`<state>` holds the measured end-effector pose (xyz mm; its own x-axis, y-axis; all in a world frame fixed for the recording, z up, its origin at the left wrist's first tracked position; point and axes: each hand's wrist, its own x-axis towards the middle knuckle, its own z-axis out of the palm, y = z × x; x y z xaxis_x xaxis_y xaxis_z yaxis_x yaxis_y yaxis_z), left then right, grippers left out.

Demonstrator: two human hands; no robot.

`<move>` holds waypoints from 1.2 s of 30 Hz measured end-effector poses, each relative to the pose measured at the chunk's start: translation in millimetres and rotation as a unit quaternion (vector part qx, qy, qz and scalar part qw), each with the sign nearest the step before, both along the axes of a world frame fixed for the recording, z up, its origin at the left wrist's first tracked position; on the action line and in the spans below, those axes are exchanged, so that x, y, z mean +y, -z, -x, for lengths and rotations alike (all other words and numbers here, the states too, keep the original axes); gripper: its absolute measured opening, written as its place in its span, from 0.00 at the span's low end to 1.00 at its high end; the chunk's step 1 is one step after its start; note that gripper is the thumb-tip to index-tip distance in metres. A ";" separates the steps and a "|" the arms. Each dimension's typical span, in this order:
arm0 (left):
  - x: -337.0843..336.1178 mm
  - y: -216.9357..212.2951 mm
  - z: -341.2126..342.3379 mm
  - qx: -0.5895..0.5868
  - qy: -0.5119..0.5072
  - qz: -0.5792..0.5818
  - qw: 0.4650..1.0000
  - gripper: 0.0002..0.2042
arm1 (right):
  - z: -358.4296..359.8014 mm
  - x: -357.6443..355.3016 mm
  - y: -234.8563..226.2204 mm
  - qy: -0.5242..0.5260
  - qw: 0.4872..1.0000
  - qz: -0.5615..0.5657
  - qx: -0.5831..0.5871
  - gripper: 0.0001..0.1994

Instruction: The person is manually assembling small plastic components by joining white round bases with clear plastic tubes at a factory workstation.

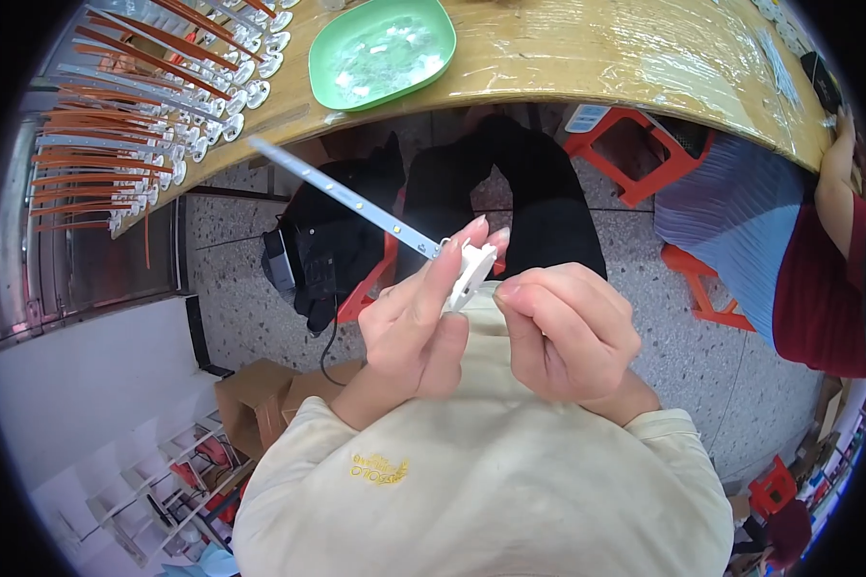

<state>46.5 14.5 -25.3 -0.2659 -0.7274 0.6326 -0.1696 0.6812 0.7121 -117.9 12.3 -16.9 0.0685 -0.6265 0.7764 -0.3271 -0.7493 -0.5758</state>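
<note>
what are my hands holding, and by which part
Left hand: a white plastic piece, by its edge, at the end of the light strip. Right hand: can't tell.

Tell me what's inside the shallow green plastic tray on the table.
The shallow green plastic tray holds scattered small white and clear pieces, too small to identify. Whatever those pieces cover cannot be seen.

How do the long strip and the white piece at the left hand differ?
The long strip is narrow and slender; the white piece is short and compact. The long strip is pale silvery-blue with small yellowish spots along it; the white piece shows no such row of spots. Both are at the left hand.
</note>
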 end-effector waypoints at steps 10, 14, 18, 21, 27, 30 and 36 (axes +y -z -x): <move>-3.2 2.0 2.1 -0.010 -0.024 0.023 0.999 0.23 | 5.8 4.0 2.9 0.010 0.998 0.018 0.059 0.09; -1.3 5.3 3.5 -0.004 -0.050 0.029 0.998 0.22 | 6.1 3.3 0.6 0.015 0.996 0.017 0.082 0.10; -0.6 3.7 -1.0 -0.015 -0.033 0.033 0.999 0.21 | 4.0 2.6 1.4 -0.013 0.998 0.018 0.052 0.13; 0.0 -2.7 -6.1 -0.003 0.008 -0.002 1.000 0.20 | 6.6 -3.8 -6.9 -0.074 0.997 -0.026 -0.010 0.11; 1.9 -5.8 -13.1 -0.020 -0.007 0.040 0.999 0.21 | 18.7 -7.1 -12.3 -0.121 0.990 -0.017 -0.066 0.16; 4.8 -14.9 -10.6 -0.025 -0.036 0.034 0.998 0.20 | 20.4 -2.4 -14.8 -0.098 0.991 -0.049 -0.078 0.15; 5.8 -21.9 -8.2 -0.015 0.007 0.044 0.999 0.21 | 22.1 -6.6 -15.9 -0.099 0.965 -0.220 -0.102 0.13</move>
